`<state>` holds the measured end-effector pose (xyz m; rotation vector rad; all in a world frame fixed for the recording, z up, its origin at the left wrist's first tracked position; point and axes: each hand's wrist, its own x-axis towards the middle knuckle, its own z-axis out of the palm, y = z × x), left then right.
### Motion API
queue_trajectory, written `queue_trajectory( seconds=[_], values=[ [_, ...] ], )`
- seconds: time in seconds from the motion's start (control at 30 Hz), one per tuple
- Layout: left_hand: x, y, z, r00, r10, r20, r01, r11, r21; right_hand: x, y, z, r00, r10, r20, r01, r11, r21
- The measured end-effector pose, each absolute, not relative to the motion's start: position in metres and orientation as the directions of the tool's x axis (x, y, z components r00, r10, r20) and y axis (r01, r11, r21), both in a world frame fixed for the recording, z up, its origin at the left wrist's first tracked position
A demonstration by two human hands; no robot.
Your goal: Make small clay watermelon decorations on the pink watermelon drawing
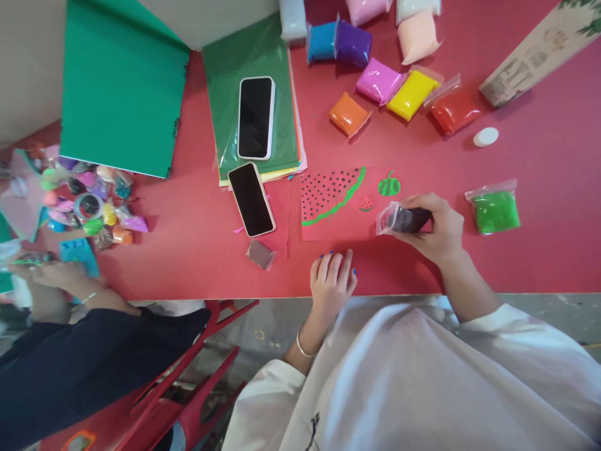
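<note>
My right hand [439, 228] is closed around a clear bag of black clay [407, 219], whose loose plastic end points left. Beneath and left of it lies a red sheet [338, 230] with a watermelon slice in green and black dots, a small slice and a little green striped melon [389, 185]. My left hand [332, 275] rests flat on the table just below the sheet, fingers stretched out, holding nothing. To the right of my right hand lies a bag of green clay [495, 210].
Several clay packets, one orange [349, 115], lie at the back. A white cap [486, 136] sits near a tall carton [535, 59]. Two phones [256, 118] lie on and beside green paper [220, 81]. At left, a co-worker's hands [56, 275] are near a clay pile [89, 207] and green folder [122, 88].
</note>
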<state>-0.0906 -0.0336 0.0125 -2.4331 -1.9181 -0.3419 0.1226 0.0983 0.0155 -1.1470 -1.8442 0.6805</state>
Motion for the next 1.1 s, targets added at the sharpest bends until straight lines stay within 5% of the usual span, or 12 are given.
queue_trajectory(
  seconds=[1.1],
  values=[
    [-0.0957,-0.0306,0.0115,0.228,0.962,0.149,0.956,-0.25,0.151,0.1213,0.1016,0.0133,-0.238,0.915,0.325,0.495,0.403,-0.77]
  ],
)
